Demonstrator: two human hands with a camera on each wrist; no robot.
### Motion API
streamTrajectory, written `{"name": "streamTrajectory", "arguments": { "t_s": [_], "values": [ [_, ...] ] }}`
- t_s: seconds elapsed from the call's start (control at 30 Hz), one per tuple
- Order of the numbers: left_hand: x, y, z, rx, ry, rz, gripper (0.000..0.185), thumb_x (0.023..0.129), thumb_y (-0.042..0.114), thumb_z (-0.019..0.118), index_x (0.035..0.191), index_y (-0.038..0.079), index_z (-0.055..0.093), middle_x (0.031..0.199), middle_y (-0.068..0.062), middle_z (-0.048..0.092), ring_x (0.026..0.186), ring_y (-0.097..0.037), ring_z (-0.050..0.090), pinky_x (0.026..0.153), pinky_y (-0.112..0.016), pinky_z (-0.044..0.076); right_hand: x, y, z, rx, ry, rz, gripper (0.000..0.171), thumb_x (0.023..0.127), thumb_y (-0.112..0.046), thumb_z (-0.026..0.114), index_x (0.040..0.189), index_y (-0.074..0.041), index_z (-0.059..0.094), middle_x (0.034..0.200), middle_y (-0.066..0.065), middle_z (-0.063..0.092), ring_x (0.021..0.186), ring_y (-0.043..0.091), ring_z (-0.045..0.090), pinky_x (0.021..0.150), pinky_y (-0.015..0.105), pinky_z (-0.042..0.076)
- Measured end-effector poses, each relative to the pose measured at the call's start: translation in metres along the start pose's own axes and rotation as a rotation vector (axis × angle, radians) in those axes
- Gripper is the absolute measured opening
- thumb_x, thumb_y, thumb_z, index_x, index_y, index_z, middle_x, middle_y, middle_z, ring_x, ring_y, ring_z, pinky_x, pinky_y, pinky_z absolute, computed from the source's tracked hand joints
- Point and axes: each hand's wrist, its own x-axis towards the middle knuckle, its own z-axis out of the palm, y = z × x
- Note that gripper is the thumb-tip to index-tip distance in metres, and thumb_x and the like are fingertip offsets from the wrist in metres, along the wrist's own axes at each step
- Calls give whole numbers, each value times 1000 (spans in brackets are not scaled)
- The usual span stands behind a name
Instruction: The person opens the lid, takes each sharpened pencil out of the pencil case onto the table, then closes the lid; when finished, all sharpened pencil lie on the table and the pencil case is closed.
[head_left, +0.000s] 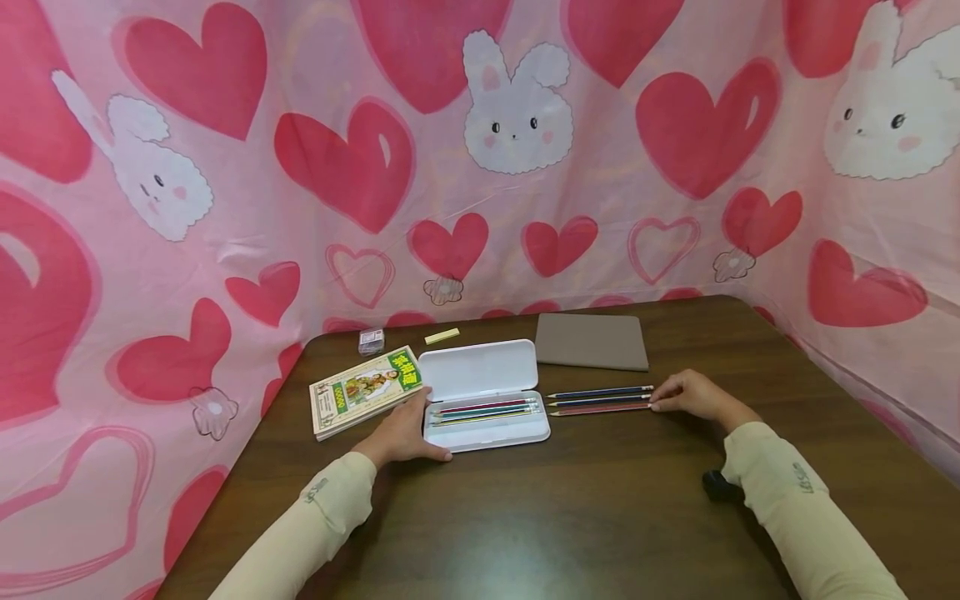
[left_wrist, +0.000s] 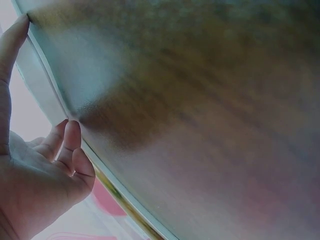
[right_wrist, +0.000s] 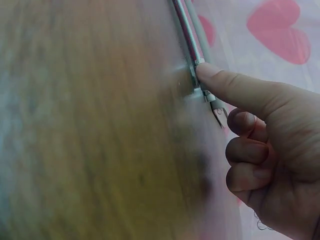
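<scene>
As the right grip (head_left: 693, 396) pinches one end, three pencils (head_left: 600, 401) lie sideways, tips leftward; left grip (head_left: 405, 430), spread, touches one case (head_left: 491, 434).

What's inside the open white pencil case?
Several pencils lie side by side in the base of the white pencil case, one of them red. The floor directly beneath them is covered, and the left hand hides part of the case's left edge.

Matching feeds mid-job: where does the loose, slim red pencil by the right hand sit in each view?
Head: right of centre, the loose, slim red pencil is the lowest of three, its end at the right hand.
Left wrist: not in it.
Right wrist: top, right of centre, ending at that hand.
Shared landmark: the brown wood-grain tabletop, in all three.
</scene>
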Motion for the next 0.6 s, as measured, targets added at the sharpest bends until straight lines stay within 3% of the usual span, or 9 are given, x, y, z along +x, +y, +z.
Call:
{"name": "streamTrajectory", "arguments": {
  "t_s": [0.3,0.6],
  "values": [
    [0,0,-1,-5,0,3,122,53,60,81,146,11,18,146,-13,33,131,-32,34,108,-52,28,2,-5,1,5,36,13,21,79,-26,73,88,-6,73,88,6,71,73,2,54,66,21,46],
    [-1,2,-1,6,-6,11,122,53,59,81,146,11,18,146,-13,33,131,-31,35,109,-50,27,28,-28,18,4,33,-24,22,82,-29,69,89,-9,73,85,3,69,65,6,48,58,23,43]
  ]
}}
